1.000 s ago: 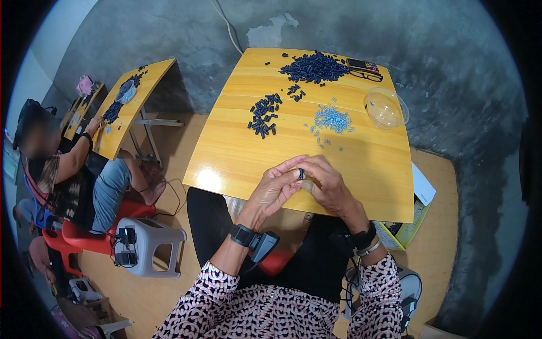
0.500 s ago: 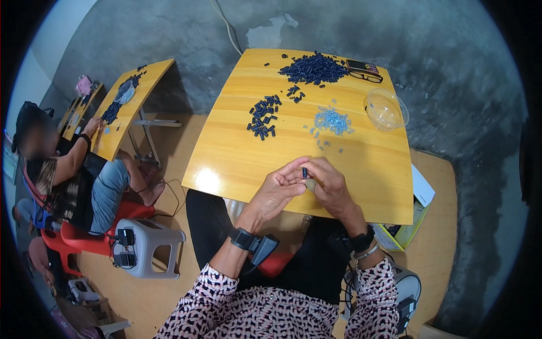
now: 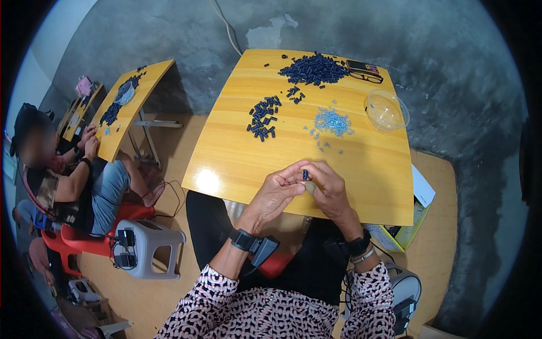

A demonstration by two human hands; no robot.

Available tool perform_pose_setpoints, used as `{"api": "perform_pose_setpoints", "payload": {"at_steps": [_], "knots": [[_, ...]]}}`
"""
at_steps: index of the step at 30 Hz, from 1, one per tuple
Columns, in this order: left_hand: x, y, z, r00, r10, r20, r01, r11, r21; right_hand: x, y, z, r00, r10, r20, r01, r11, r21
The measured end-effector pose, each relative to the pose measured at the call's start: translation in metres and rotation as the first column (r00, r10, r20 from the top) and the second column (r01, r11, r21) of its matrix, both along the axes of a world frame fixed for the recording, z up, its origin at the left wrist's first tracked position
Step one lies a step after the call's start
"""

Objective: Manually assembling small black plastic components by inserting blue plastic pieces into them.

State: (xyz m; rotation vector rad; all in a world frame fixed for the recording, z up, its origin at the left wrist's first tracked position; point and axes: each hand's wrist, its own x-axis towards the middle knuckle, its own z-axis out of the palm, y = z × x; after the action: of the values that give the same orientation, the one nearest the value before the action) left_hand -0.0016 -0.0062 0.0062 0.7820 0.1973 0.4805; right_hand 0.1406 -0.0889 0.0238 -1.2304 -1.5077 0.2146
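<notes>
A small dark piece [image 3: 305,174] stands between the fingertips of the left hand [image 3: 275,194] and the right hand [image 3: 333,195], both nearly closed on it, probably since something so tiny needs steadying from two sides. Beyond them, loose dark pieces [image 3: 261,120] lie ahead of the left and a pale-blue pile [image 3: 332,121] ahead of the right, seemingly kept apart to avoid mixing, a clear bowl [image 3: 400,116] farther right.

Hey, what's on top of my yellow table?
A heap of dark pieces, a looser dark group, a pale blue heap, clear bowl, eyeglasses and a device. The heaps and your left hand and right hand, holding one dark piece, hide what's beneath.
</notes>
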Motion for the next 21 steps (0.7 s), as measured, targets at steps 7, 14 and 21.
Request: {"api": "perform_pose_setpoints", "payload": {"at_steps": [7,14,21], "knots": [[0.0029,-0.0017,0.004,0.999,-0.014,-0.051,0.015,1.0,0.004,0.0021,-0.0037,-0.0022,0.999,-0.025,-0.033,0.025,0.999,-0.024],[0.0011,-0.0005,0.0058,0.995,0.006,-0.097,-0.003,0.999,0.034,0.0011,-0.003,-0.0036,0.999,-0.015,-0.041,0.014,1.0,-0.027],[0.0019,-0.0011,0.0059,0.996,0.014,-0.086,-0.013,1.0,0.009,0.0023,-0.0022,-0.0052,1.0,0.002,-0.031,-0.003,1.0,-0.024]]}}
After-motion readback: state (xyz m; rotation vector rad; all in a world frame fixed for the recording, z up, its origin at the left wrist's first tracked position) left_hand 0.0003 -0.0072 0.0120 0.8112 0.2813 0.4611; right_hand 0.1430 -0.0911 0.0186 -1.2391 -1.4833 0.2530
